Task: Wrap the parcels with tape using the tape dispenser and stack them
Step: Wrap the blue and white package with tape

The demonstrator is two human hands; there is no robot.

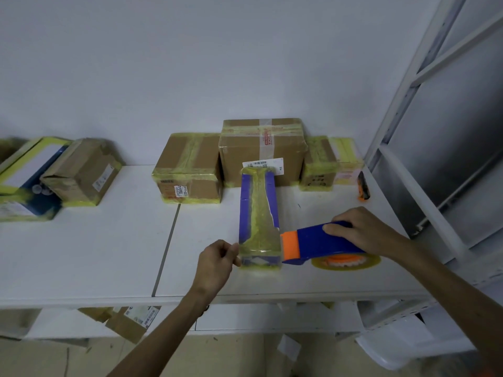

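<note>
A long narrow blue parcel (258,213) with yellowish tape along its top lies on the white table (109,240), pointing away from me. My left hand (217,261) touches its near left corner, fingers curled at the edge. My right hand (364,229) grips a blue and orange tape dispenser (318,242), whose orange head meets the parcel's near right side. The yellow tape roll (345,261) sits under the dispenser.
Taped cardboard boxes stand along the wall: one (187,170) left of centre, a bigger one (261,151) behind the blue parcel, a small one (319,164) to the right. Two more parcels (81,172) lie far left. An orange cutter (363,186) lies by a metal shelf frame (408,118).
</note>
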